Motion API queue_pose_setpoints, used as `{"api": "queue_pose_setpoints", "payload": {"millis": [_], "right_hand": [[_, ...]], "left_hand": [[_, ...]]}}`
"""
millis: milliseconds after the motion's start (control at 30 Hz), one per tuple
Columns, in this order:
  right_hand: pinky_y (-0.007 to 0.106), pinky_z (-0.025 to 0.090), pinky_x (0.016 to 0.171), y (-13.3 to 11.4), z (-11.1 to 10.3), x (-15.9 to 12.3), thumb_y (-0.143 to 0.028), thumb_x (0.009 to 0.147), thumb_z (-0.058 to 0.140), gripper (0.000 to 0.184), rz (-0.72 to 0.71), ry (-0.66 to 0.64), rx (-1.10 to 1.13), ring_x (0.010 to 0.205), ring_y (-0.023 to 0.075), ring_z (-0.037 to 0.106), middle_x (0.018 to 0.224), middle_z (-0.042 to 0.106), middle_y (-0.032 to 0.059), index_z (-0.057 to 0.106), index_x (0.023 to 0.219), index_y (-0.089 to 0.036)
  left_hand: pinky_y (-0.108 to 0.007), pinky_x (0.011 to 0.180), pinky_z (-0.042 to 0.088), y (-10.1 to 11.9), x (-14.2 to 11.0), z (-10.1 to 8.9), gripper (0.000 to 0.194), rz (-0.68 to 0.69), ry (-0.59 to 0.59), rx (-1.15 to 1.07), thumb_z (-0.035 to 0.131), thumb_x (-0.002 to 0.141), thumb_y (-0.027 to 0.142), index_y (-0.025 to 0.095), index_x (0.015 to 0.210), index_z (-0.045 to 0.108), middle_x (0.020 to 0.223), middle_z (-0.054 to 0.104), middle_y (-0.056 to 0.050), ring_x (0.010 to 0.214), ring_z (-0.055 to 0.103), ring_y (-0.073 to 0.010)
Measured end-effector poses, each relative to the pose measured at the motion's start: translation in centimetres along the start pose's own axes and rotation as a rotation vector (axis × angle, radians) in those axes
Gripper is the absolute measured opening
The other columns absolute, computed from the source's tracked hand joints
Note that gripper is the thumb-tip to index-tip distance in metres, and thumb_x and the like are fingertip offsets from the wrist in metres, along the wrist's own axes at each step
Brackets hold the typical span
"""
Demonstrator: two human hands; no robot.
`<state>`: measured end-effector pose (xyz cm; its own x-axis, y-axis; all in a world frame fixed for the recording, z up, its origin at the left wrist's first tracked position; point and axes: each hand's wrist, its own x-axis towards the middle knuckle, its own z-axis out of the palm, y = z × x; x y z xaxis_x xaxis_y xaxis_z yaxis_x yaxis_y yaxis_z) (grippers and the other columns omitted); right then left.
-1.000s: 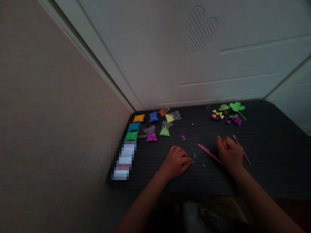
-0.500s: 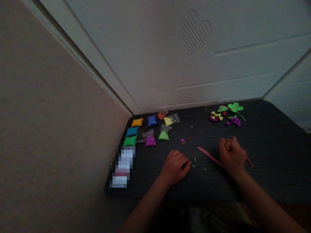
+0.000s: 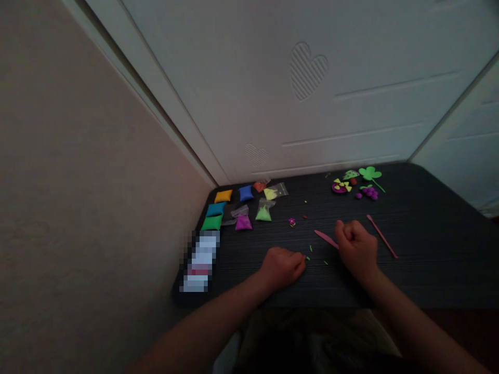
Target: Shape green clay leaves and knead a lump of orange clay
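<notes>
My left hand [image 3: 283,268] rests low over the dark table, its thumb and fingers pressed together. Small thin green strips [image 3: 311,248] of modelling clay lie just beyond its fingertips; whether it pinches one is hidden. My right hand [image 3: 356,246] is curled into a fist, and its inside does not show. A pink modelling knife [image 3: 326,238] lies partly behind that fist, blade pointing left. To the right, apart from the hand, is a thin pink modelling stick [image 3: 382,237]. A tiny purple clay flower [image 3: 292,222] sits beyond the hands, beside a small red bit [image 3: 305,217].
Coloured clay packets, among them an orange one [image 3: 223,196], a blue one [image 3: 246,194] and a magenta one [image 3: 244,222], lie at the back left. A blurred-out rectangle [image 3: 200,262] is on the left edge. A green clay clover [image 3: 370,173] and purple clay grapes [image 3: 370,193] lie back right.
The view has shifted slightly. My left thumb and fingers have closed together. My right fist has moved left, away from the pink stick, which now shows whole, and covers more of the knife.
</notes>
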<state>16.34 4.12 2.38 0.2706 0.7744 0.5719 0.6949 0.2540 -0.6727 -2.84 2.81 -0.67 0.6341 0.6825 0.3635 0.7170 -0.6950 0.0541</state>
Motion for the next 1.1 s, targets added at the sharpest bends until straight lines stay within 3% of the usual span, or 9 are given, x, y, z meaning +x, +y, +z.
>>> {"api": "queue_pose_setpoints", "payload": {"millis": [200, 400, 533, 700, 900, 1100], "right_hand": [[0.021, 0.027, 0.046, -0.7, -0.2, -1.1, -0.028, 0.08, 0.05, 0.04, 0.018, -0.005, -0.018, 0.038, 0.0049, 0.03, 0.043, 0.029, -0.0082, 0.023, 0.051, -0.02], [0.023, 0.029, 0.052, 2.3, -1.4, 0.1, -0.03, 0.077, 0.052, 0.034, 0.145, 0.107, -0.076, 0.046, 0.0079, 0.036, 0.048, 0.034, -0.0066, 0.03, 0.053, -0.02], [0.025, 0.034, 0.055, 4.0, -1.8, 0.8, -0.031, 0.072, 0.055, 0.018, 0.31, 0.154, -0.013, 0.054, 0.0107, 0.045, 0.06, 0.046, -0.0046, 0.043, 0.065, -0.02], [0.026, 0.036, 0.057, 5.3, -1.8, 0.6, -0.026, 0.065, 0.055, 0.015, 0.402, 0.139, 0.053, 0.057, 0.0125, 0.047, 0.065, 0.048, -0.0033, 0.047, 0.076, -0.019], [0.028, 0.036, 0.063, 5.8, -2.0, 0.4, -0.028, 0.067, 0.05, 0.018, 0.453, 0.06, 0.022, 0.066, 0.0148, 0.05, 0.073, 0.052, -0.0003, 0.048, 0.082, -0.019], [0.03, 0.036, 0.065, 6.3, -1.6, 0.6, -0.031, 0.068, 0.048, 0.022, 0.453, 0.022, 0.008, 0.069, 0.0169, 0.051, 0.077, 0.054, 0.002, 0.05, 0.087, -0.018]], "left_hand": [[-0.025, 0.05, 0.028, 0.1, 0.0, -0.1, 0.031, 0.015, 0.032, 0.033, 0.04, 0.085, 0.029, 0.019, 0.06, 0.055, 0.051, 0.06, 0.002, 0.046, 0.053, -0.0099], [-0.025, 0.05, 0.026, 0.2, 0.0, 0.0, 0.031, -0.035, 0.064, 0.045, 0.038, 0.085, 0.03, 0.019, 0.061, 0.054, 0.054, 0.062, 0.002, 0.048, 0.054, -0.0102], [-0.025, 0.051, 0.027, 0.2, 0.1, -0.2, 0.03, -0.1, 0.024, 0.042, 0.038, 0.085, 0.029, 0.018, 0.062, 0.055, 0.055, 0.062, 0.001, 0.048, 0.054, -0.0101], [-0.025, 0.052, 0.027, 0.2, 0.3, -0.4, 0.032, -0.195, -0.024, 0.06, 0.037, 0.086, 0.031, 0.019, 0.063, 0.057, 0.058, 0.064, 0.001, 0.052, 0.056, -0.0113], [-0.025, 0.057, 0.032, 0.4, 0.5, -0.7, 0.036, -0.333, -0.114, 0.064, 0.031, 0.088, 0.034, 0.019, 0.071, 0.059, 0.069, 0.068, -0.002, 0.063, 0.061, -0.0133], [-0.025, 0.057, 0.033, 0.5, 0.6, -0.7, 0.037, -0.449, -0.1, 0.108, 0.029, 0.089, 0.034, 0.02, 0.075, 0.059, 0.072, 0.068, -0.003, 0.066, 0.062, -0.0149]]}}
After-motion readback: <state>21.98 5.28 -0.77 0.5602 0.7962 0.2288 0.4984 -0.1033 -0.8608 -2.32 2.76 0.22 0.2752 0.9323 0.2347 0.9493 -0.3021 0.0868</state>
